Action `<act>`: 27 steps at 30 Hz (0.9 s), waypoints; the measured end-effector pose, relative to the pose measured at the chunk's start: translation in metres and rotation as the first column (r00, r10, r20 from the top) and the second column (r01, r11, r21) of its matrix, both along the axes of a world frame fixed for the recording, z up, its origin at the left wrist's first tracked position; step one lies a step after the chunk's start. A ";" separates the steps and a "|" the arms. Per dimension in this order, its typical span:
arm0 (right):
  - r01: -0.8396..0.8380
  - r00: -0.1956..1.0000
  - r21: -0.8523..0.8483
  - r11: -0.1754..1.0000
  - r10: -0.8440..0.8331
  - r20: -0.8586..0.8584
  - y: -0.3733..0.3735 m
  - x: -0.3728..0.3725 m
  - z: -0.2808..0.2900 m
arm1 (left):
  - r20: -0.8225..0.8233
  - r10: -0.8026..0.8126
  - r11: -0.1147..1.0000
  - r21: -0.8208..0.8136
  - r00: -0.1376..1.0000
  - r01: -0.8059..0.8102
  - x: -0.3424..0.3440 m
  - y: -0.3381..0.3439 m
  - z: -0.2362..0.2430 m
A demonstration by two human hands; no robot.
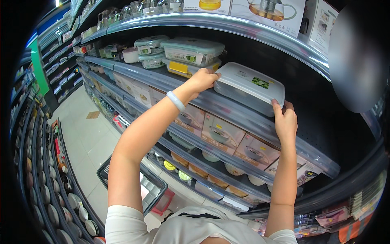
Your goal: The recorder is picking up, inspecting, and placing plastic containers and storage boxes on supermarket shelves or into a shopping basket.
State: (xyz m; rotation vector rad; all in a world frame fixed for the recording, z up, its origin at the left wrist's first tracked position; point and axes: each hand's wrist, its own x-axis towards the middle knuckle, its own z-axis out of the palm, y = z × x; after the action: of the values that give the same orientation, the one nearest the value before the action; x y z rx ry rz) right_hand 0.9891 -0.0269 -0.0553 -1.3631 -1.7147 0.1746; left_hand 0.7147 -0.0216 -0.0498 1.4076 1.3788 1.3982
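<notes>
A rectangular food storage box (248, 87) with a pale grey lid and a green picture label rests at the shelf's front edge, seemingly on it. My left hand (202, 82) grips its left end, thumb at the lid's corner; a pale bangle circles that wrist. At the box's right front corner, my right hand (285, 118) has its fingers wrapped round the edge. Just left of the box stands a large clear container with a green lid (194, 51), stacked on one with a yellow label (178, 68). Smaller round containers (151, 51) stand farther left.
Boxed teapots (268, 12) and glassware (134, 9) fill the shelf above. Boxed pots (221, 132) line the shelf below. A dark shopping basket (158, 185) is on the tiled floor beside me, near a red stool-like object (163, 202). Racks of dishes (44, 183) stand across the aisle.
</notes>
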 end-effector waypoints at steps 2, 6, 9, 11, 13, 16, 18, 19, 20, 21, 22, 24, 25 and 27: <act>0.019 1.000 -0.039 0.999 -0.019 0.001 0.001 0.000 0.000 | -0.025 -0.004 1.000 0.004 1.000 0.004 -0.001 0.002 0.000; 0.025 1.000 -0.036 0.999 -0.025 -0.018 -0.003 -0.001 -0.001 | -0.059 0.010 1.000 0.014 0.998 -0.009 0.000 0.001 0.000; 0.035 0.999 -0.020 0.999 -0.036 -0.014 -0.003 0.003 -0.003 | -0.084 0.016 1.000 0.009 0.996 -0.015 0.003 0.001 0.000; 0.032 0.999 -0.014 0.999 -0.032 -0.017 -0.001 0.003 -0.004 | -0.084 0.023 1.000 0.012 0.996 -0.022 0.001 0.002 -0.002; 0.027 1.000 -0.007 1.000 -0.027 -0.008 -0.002 0.003 -0.003 | -0.080 0.031 0.999 0.013 0.996 -0.030 -0.002 0.003 -0.006; 0.009 1.000 0.021 1.000 -0.009 -0.020 0.003 0.005 -0.006 | -0.070 0.015 0.997 0.076 0.997 -0.010 0.000 0.001 -0.012; -0.017 0.999 0.040 0.999 0.019 -0.049 0.007 0.003 -0.009 | 0.033 0.054 0.986 0.158 0.998 -0.059 0.009 -0.022 -0.006; 0.019 0.999 0.056 0.998 -0.018 -0.028 0.010 0.005 -0.011 | 0.049 0.065 0.986 0.151 0.997 -0.072 0.007 -0.035 -0.005; -0.004 0.997 0.208 0.978 0.020 -0.075 0.017 0.006 -0.018 | 0.050 0.033 0.969 0.245 0.998 -0.045 0.002 -0.049 -0.008; -0.024 0.990 0.354 0.935 0.071 -0.119 0.022 0.006 -0.026 | 0.048 0.007 0.942 0.336 0.999 -0.023 -0.003 -0.063 -0.013; 0.021 0.997 0.448 0.894 0.013 -0.073 0.018 0.006 -0.026 | 0.132 0.015 0.913 0.402 0.991 -0.067 -0.004 -0.079 -0.023; 0.037 0.985 0.560 0.827 0.066 -0.162 0.004 -0.016 -0.030 | 0.240 0.075 0.927 0.340 0.968 -0.157 -0.030 -0.110 -0.061; 0.049 0.944 0.577 0.815 0.152 -0.293 -0.005 -0.024 -0.035 | 0.319 0.074 0.935 0.308 0.945 -0.177 -0.040 -0.126 -0.081; 0.001 0.944 0.724 0.690 0.239 -0.229 -0.019 -0.030 -0.046 | 0.423 0.209 0.931 0.191 0.882 -0.312 -0.056 -0.159 -0.127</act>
State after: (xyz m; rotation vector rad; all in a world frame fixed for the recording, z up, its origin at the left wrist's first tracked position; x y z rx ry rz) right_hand 0.9592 -0.0462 -0.1008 -0.5893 -1.3728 -0.1988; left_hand 0.6590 -0.1805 -0.1768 1.0258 1.1809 1.9753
